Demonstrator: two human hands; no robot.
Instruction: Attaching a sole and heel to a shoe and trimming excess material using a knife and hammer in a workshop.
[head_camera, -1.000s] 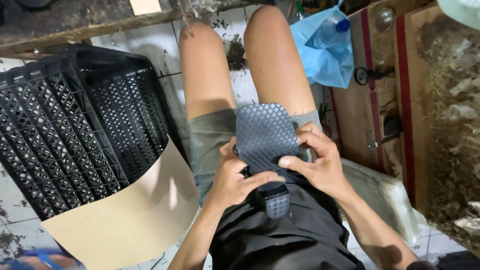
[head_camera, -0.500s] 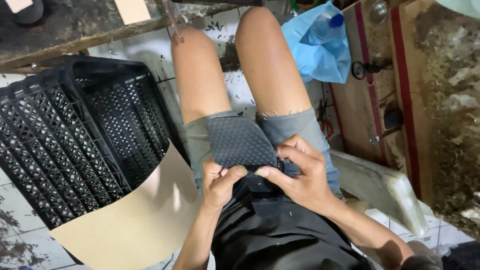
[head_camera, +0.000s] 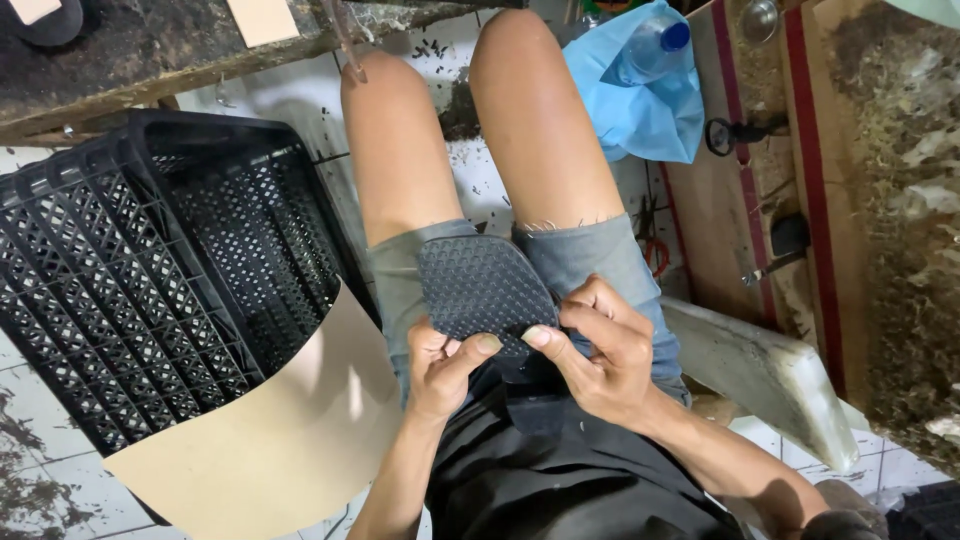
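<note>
Gripping a black textured rubber sole (head_camera: 482, 290) over the lap, both hands close on its near end: the left hand (head_camera: 440, 360) pinches from below-left, the right hand (head_camera: 600, 345) curls around its right edge, thumbs nearly meeting. A black plastic crate (head_camera: 130, 290) stands to the left hand's side, tan cardboard sheet (head_camera: 270, 440) just beside it.

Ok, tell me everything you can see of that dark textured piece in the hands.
The dark textured piece is a flat, sole-shaped slab, black to charcoal, looking like rubber, its upturned face covered in a fine raised diamond grid. Its rounded end points away from the person and lies over the grey shorts between the thighs. The left hand and right hand grip its near edge, thumbs pressed on top. The near end is hidden behind the hands.
</note>
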